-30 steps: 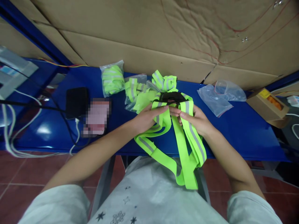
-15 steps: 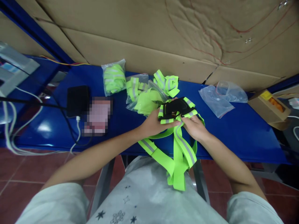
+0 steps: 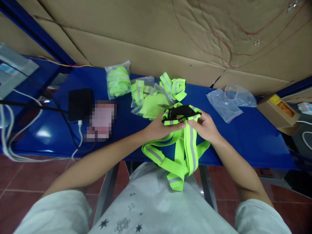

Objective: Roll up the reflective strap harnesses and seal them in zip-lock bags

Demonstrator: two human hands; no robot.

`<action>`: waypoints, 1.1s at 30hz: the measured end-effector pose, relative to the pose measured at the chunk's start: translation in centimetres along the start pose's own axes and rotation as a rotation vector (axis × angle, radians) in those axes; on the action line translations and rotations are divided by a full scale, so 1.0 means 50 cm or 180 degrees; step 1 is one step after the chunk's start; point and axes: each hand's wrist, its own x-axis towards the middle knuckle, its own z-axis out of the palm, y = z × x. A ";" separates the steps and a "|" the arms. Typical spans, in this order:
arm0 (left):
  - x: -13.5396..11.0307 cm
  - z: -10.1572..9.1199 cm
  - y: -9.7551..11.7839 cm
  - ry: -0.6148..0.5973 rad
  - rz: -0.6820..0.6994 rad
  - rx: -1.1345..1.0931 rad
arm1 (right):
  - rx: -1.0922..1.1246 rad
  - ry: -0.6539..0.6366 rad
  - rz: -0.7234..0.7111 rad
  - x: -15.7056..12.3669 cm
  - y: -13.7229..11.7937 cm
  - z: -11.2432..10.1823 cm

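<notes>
I hold a neon green reflective strap harness [image 3: 187, 149] with grey stripes and a black patch at its top over the front edge of the blue table [image 3: 243, 136]. My left hand [image 3: 158, 128] is closed on the harness's upper left part. Its upper right part is gripped by my closed right hand [image 3: 206, 126]. The straps hang in loops down to my lap.
Behind my hands lie several bagged and loose green strap bundles [image 3: 146, 94]. Empty clear bags [image 3: 226, 102] lie at the right, with a small cardboard box [image 3: 278, 112] beyond them. A black device [image 3: 79, 104], a blurred card and cables sit at the left. Cardboard lines the back.
My hands gathered the harness's top together, folding the straps. The hanging loops have become shorter and bunched closer under my hands.
</notes>
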 end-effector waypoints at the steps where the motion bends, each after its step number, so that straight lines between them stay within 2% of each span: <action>1: -0.001 0.001 -0.001 -0.0060 0.0010 -0.0014 | -0.0120 -0.0010 -0.0059 -0.001 0.003 0.005; 6: -0.009 0.015 -0.014 -0.0309 0.0029 -0.0035 | -0.0654 0.0067 -0.0208 -0.010 0.015 0.031; 10: -0.015 0.025 -0.029 -0.0140 -0.0064 -0.0090 | -0.0427 0.0006 -0.0284 -0.008 0.013 0.038; 12: -0.015 0.024 -0.034 0.0038 -0.0127 -0.0048 | -0.0177 -0.0247 -0.0266 -0.006 0.007 0.029; 15: -0.012 0.018 -0.033 0.0113 -0.0271 0.0052 | 0.0327 -0.0942 -0.0152 -0.005 -0.009 -0.001; 17: -0.010 0.015 -0.029 0.0077 -0.0360 0.0113 | 0.0647 -0.1076 0.0009 -0.004 -0.022 -0.019; 22: -0.010 0.023 -0.030 0.0209 -0.0560 -0.0188 | 0.0607 -0.0493 0.0568 0.002 -0.042 -0.022; 26: -0.015 0.038 -0.037 0.0225 -0.1031 -0.0903 | 0.0789 -0.0442 0.0814 0.003 -0.045 -0.008; 28: -0.018 0.044 -0.034 0.0243 -0.1212 -0.1439 | 0.0851 -0.0373 0.0796 0.001 -0.045 -0.006; 30: -0.018 0.046 -0.027 0.0108 -0.1320 -0.2004 | 0.0805 -0.0238 0.0674 -0.003 -0.043 -0.004; 33: -0.017 0.045 -0.015 -0.0404 -0.1565 -0.2721 | 0.0541 0.0046 0.0523 -0.008 -0.036 -0.001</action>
